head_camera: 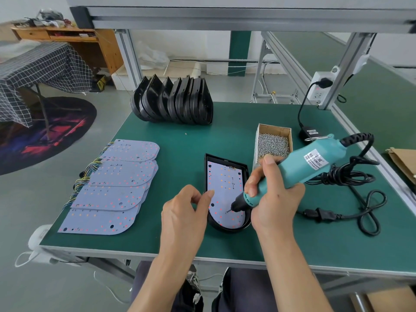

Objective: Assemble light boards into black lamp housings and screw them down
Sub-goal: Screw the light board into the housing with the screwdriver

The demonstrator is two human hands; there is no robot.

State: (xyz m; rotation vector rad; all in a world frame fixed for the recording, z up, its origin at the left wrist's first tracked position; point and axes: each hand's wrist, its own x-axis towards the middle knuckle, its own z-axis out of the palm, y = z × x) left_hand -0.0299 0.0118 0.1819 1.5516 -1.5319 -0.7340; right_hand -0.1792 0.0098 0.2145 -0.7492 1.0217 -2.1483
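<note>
Gripping teal electric screwdriver (297, 174): right hand (273, 194), bit tip on light board (225, 190) seated in black lamp housing (225, 229), near table's (225, 140) front edge. Left hand (184, 212): fingers loosely curled at housing's left rim; whether they pinch anything cannot be told.

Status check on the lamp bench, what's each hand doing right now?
Right hand grips driver, bit on board in housing. Left hand curled at housing's edge, maybe pinching a screw. Nothing in the way.
</note>
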